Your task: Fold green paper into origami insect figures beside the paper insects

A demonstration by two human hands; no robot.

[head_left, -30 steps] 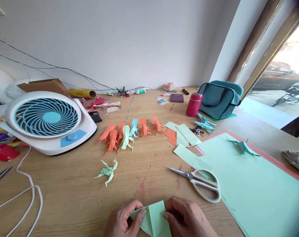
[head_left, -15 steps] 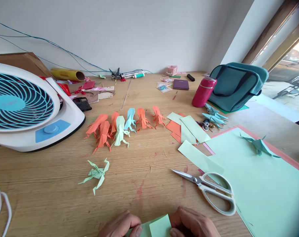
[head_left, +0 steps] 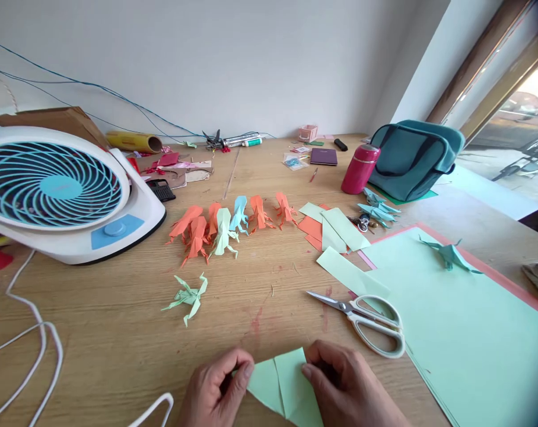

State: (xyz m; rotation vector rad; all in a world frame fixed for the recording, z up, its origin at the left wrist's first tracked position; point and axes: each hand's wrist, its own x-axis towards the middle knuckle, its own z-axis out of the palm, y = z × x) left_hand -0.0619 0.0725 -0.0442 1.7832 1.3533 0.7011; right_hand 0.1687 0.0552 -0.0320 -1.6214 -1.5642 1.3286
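Observation:
A pale green folded paper [head_left: 283, 385] lies on the wooden table [head_left: 117, 332] at the bottom centre, creased into a point. My left hand [head_left: 215, 391] pinches its left edge with thumb and fingers curled. My right hand [head_left: 344, 388] presses and grips its right edge, fingers bent. White-handled scissors [head_left: 366, 320] lie just beyond my right hand. A finished pale green origami figure [head_left: 186, 298] rests a little beyond my left hand.
A row of several orange, green and blue origami figures [head_left: 226, 228] sits mid-table. Large green sheets [head_left: 464, 332] cover the right side, paper strips [head_left: 340, 243] lie nearby. A white-and-blue fan [head_left: 64, 196] stands left, with a white cable [head_left: 32, 344]. A red flask [head_left: 360, 169] and teal bag [head_left: 411, 160] stand behind.
The view has tilted back down and left, so more of my hands and the folded paper shows. The paper's flaps now lie open in a pointed shape between my fingers.

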